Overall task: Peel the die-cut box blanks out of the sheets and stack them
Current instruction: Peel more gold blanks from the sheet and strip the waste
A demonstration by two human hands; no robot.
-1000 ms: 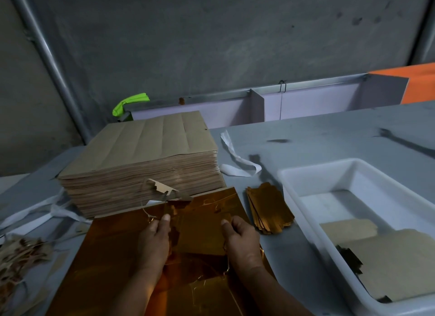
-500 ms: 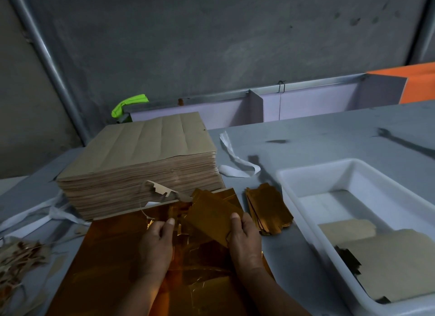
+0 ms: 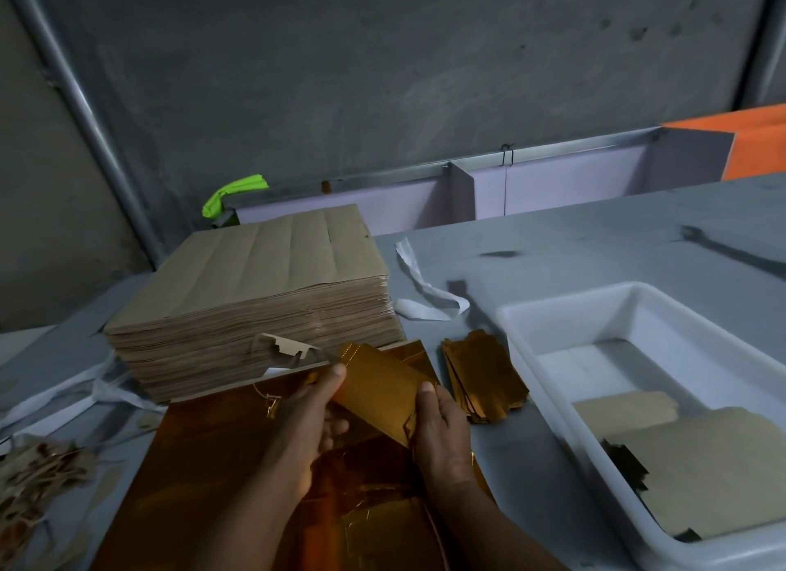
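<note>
A gold foil box blank (image 3: 378,389) is lifted and tilted above the gold die-cut sheet (image 3: 204,468) that lies on the grey table in front of me. My left hand (image 3: 304,421) pinches the blank's left edge with the thumb on top. My right hand (image 3: 438,426) grips its right lower edge. Just right of my hands lies a small stack of gold blanks (image 3: 482,383). Behind the sheet stands a thick stack of brown sheets (image 3: 255,298), backs up.
A white plastic tub (image 3: 548,315) at the right holds brown card pieces. Offcut scraps (image 3: 38,481) are heaped at the left table edge. A white strap (image 3: 425,294) lies beyond the blank stack. A scrap strip (image 3: 283,347) pokes up by the brown stack.
The blank has come free of the gold sheet and risen. My left hand moved from pressing the sheet up to the blank's left edge; both hands now hold it.
</note>
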